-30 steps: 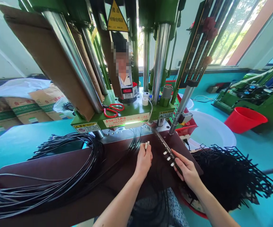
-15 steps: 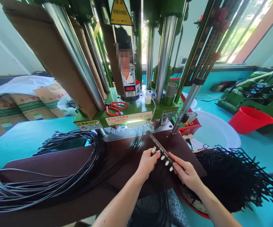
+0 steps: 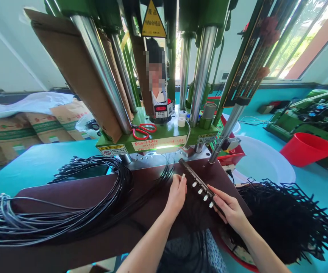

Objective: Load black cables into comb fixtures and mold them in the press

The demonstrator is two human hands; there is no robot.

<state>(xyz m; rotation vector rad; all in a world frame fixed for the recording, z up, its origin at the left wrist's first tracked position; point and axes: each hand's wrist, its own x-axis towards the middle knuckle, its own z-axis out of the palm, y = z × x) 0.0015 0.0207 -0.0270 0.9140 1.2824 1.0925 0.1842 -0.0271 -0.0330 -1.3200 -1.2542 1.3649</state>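
Observation:
My right hand (image 3: 231, 212) grips the near end of a long dark metal bar (image 3: 191, 171), which slants over the brown tabletop. Several pale metal cable plugs (image 3: 200, 191) stick out in a row along its left side. My left hand (image 3: 177, 192), a little left of the bar, pinches one cable plug (image 3: 183, 176) with its metal tip pointing up. Black cables (image 3: 199, 242) hang below the bar toward my lap. Other thin black cables (image 3: 165, 172) run across the tabletop to the press.
The green press (image 3: 115, 142) stands behind the brown tabletop (image 3: 96, 223), with red-handled scissors (image 3: 142, 131) on its ledge. A thick cable bundle (image 3: 118, 182) covers the left side. At the right are a heap of black pieces (image 3: 280, 223), a white tub (image 3: 277, 163) and a red bucket (image 3: 308, 149).
My left hand has moved from the bar a short way left, now with a plug between its fingers. My right hand still holds the bar. The whole view has shifted slightly.

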